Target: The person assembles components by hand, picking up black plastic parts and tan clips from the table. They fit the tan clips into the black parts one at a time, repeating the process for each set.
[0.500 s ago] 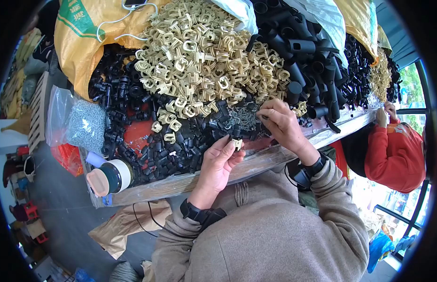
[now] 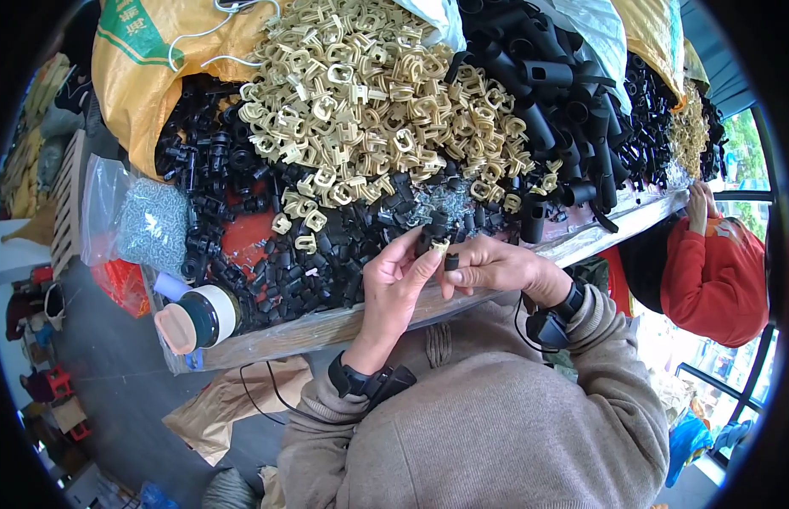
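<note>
My left hand (image 2: pixel 395 282) holds a small black plastic part with a beige clip (image 2: pixel 434 241) at its fingertips, raised just above the table's front edge. My right hand (image 2: pixel 495 265) meets it from the right and pinches a small black piece (image 2: pixel 451 262) against that part. Both hands touch at the fingertips. Behind them lies a big heap of beige plastic clips (image 2: pixel 369 93), and black plastic parts (image 2: pixel 267 246) cover the table around it. A small pile of metal screws (image 2: pixel 445 202) sits just beyond my hands.
A clear bag of small grey pieces (image 2: pixel 144 222) and a white jar with a tan lid (image 2: pixel 195 318) stand at the left. Black tubes (image 2: pixel 547 76) pile at the back right. A yellow sack (image 2: pixel 148 76) lies back left. A person in a red top (image 2: pixel 717 271) works at the right.
My right hand came back from the screw pile toward me and now meets my left hand. My left hand has lifted slightly with the clip and black part.
</note>
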Action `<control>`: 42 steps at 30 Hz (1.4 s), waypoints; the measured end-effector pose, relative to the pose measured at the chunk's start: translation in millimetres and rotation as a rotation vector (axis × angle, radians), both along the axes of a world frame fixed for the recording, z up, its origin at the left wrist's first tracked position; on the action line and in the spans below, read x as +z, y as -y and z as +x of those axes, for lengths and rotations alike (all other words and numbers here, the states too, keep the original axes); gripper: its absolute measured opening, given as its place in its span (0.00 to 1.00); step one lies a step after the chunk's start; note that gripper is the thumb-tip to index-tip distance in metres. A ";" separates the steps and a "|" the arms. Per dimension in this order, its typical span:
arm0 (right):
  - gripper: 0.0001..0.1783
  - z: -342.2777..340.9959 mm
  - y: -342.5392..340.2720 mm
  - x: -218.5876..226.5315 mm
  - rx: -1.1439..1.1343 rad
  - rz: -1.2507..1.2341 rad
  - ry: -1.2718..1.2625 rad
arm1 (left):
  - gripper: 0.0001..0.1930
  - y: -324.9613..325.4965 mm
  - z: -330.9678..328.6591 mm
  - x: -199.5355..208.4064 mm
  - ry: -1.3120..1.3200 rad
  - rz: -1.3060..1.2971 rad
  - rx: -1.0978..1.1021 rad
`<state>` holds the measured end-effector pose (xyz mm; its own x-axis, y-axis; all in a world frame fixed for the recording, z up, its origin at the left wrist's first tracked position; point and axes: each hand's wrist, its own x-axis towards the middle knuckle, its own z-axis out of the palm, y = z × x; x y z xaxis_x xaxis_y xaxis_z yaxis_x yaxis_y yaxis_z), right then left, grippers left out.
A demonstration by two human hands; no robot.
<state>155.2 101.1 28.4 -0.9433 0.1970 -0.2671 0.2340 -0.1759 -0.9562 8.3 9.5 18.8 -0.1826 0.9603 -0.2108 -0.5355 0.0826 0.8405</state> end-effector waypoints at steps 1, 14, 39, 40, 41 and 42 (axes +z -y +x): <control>0.19 -0.7 0.3 -0.1 -0.002 -0.003 0.000 | 0.20 -0.1 -0.4 0.7 0.000 -0.003 -0.002; 0.19 -7.3 -5.9 1.6 0.097 0.038 0.165 | 0.19 -5.2 -13.3 9.9 -0.773 0.108 -0.169; 0.24 -8.5 1.4 -2.9 0.034 0.235 0.152 | 0.20 -14.9 -23.4 16.6 -0.897 0.125 -0.344; 0.24 -9.3 2.2 -4.6 0.010 0.272 0.119 | 0.21 -15.2 -24.2 17.4 -0.896 0.105 -0.357; 0.24 -9.8 2.9 -6.0 0.011 0.275 0.117 | 0.21 -15.0 -24.0 18.2 -0.899 0.107 -0.354; 0.24 -9.8 3.5 -7.3 0.008 0.258 0.108 | 0.20 -14.2 -22.6 19.0 -0.849 0.073 -0.340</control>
<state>145.4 97.6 21.1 -0.9140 0.2641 -0.3082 0.3374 0.0725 -0.9386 -14.3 23.7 37.8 0.0461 0.9963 -0.0720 0.3079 0.0544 0.9499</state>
